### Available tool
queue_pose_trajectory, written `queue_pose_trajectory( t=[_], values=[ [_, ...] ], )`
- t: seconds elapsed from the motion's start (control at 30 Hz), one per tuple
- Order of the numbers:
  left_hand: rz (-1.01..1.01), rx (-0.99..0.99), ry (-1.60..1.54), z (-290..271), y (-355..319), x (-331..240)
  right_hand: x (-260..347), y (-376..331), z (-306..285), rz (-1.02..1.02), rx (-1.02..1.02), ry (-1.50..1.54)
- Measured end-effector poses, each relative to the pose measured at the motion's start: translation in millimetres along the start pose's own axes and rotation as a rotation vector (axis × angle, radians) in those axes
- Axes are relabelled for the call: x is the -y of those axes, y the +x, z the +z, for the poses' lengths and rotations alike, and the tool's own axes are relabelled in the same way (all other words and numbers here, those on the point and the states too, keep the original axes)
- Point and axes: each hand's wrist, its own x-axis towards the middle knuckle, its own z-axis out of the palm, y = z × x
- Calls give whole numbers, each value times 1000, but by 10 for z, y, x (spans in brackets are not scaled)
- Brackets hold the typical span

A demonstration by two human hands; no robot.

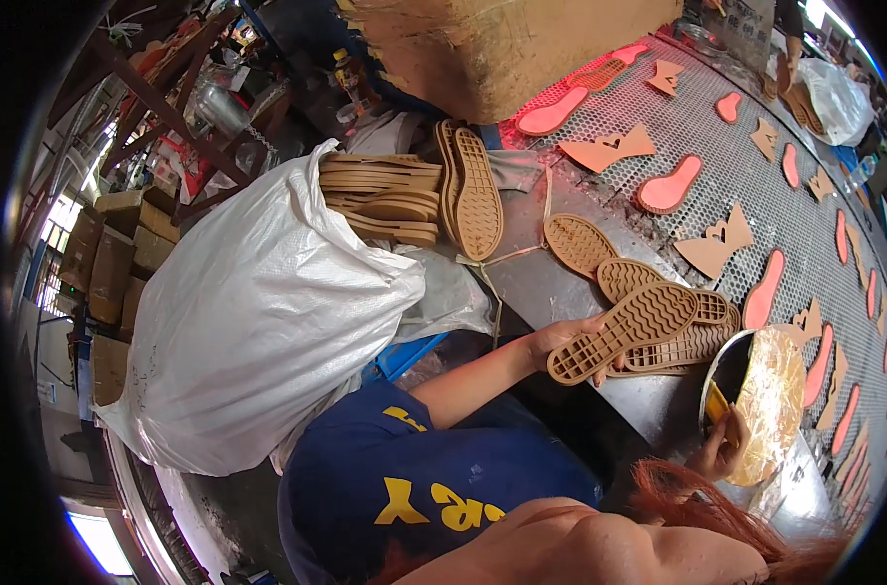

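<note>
My left hand [572, 343] grips a brown shoe sole [627, 334], its grid-and-wave tread facing up. Under and behind that sole lie several more brown soles [582, 244], spread along the metal table edge. My right hand [718, 447] is closed around a yellow-handled tool [716, 402], whose working end I cannot make out. The tool is at the near rim of a round bowl [773, 409], dark inside and partly covered with shiny, amber-coloured film.
A mesh conveyor [697, 146] carries pink-topped soles [670, 183] and tan cut pieces [716, 244]. To the left bulges a white sack [258, 312] with stacked brown soles [380, 195] at its mouth. A large cardboard box [521, 58] stands at the back.
</note>
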Motion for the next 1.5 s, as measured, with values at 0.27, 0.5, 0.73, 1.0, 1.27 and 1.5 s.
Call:
queue_pose_trajectory(
  t=[0.27,0.5,0.73,1.0,1.27,1.5],
  values=[
    [7,32,-44,51,3,62,15,35,-137,21,-9,22],
    [-41,-36,7,-14,25,79,85,88,-119,116,-92,9],
    [164,-263,471,297,71,244,133,186,59,121,-232,376],
    [220,-247,587,308,9,354,280,67,351,-244,-207,256],
    [278,-259,722,360,9,461,480,-2,848,-419,123,52],
    [291,-155,661,378,0,467,447,27,934,-413,92,9]
  ],
)
